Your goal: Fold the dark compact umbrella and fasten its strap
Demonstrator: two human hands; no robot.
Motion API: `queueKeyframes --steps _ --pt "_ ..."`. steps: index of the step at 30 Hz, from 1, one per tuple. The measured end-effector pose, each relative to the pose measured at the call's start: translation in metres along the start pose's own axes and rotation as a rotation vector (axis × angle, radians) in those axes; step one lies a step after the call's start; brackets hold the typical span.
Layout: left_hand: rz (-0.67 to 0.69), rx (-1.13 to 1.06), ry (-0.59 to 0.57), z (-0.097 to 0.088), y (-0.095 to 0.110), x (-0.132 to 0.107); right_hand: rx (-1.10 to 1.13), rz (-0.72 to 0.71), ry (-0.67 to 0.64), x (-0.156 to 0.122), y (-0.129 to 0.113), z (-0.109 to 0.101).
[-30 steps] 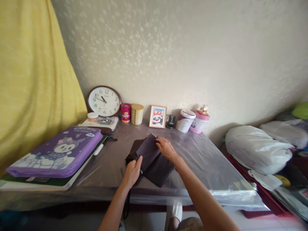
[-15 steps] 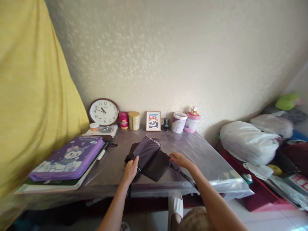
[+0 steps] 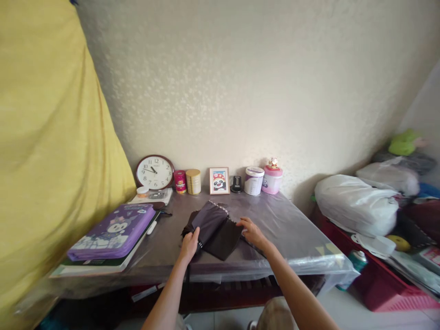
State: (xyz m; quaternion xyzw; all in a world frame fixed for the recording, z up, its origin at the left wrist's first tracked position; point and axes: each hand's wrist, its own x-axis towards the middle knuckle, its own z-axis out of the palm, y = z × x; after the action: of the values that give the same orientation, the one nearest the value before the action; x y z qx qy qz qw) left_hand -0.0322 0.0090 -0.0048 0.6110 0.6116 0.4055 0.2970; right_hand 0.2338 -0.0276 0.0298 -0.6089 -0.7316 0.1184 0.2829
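A dark folding umbrella [image 3: 220,236] lies collapsed over the table, its loose canopy panels fanned out and edged with a pale checked trim. My left hand [image 3: 189,244] is closed round the gathered left part of it, thumb on top of the cloth. At the right corner of a spread panel, my right hand [image 3: 252,233] has its fingers pinched at the fabric edge. A dark strap trails beneath the right wrist. The umbrella's handle is hidden.
A plastic-covered table [image 3: 288,233] backs onto the wall. Along it stand a clock [image 3: 155,172], tins [image 3: 193,182], a panda picture frame [image 3: 219,180] and tubs [image 3: 254,181]. At left lies a purple case [image 3: 113,231] on books; at right, a red basket [image 3: 385,279] beside white bags [image 3: 355,199].
My view has tilted up and shifted slightly. The right hand has moved a little left along the panel's edge; the left hand keeps its hold on the umbrella.
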Motion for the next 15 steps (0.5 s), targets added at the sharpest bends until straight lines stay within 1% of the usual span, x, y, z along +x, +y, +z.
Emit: queueKeyframes --steps 3,9,15 --pt "-0.008 -0.009 -0.001 0.001 -0.001 0.001 -0.002 -0.010 0.013 0.001 0.003 0.004" --pt "-0.035 -0.005 0.011 0.001 -0.003 0.000 -0.064 -0.080 -0.061 0.011 0.014 0.000" --pt "-0.094 -0.053 0.039 0.001 -0.002 -0.004 0.022 -0.167 -0.063 0.019 0.024 -0.004"
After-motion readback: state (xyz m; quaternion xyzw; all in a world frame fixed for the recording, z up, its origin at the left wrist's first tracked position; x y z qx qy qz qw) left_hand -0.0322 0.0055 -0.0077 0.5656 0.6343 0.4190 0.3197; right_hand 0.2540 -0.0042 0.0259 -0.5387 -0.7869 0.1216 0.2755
